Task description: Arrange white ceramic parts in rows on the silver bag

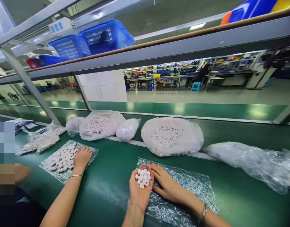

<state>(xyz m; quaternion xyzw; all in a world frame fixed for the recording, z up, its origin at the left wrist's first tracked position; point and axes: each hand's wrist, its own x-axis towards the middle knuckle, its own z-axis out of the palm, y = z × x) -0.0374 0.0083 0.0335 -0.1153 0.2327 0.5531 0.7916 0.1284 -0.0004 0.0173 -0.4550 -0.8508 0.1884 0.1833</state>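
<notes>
My left hand [140, 197] is palm up and cupped around a small heap of white ring-like parts [143, 178]. Beside it, my right hand [167, 184] reaches in from the right with its fingers stretched out against the left hand's fingers; I see nothing held in it. Under both hands, a clear plastic sheet or flat bag [192, 192] lies crinkled on the green worktop [107, 189]. Just behind stands a large clear bag [192, 135] bulging with many small white parts.
To the left, a co-worker's hand [82, 157] rests by white parts [63, 159] on another plastic sheet [62, 178]. More filled bags [101, 124] line the bench's back. A crumpled clear bag [249, 160] lies at right. Overhead runs a shelf [159, 52] with blue baskets [121, 34].
</notes>
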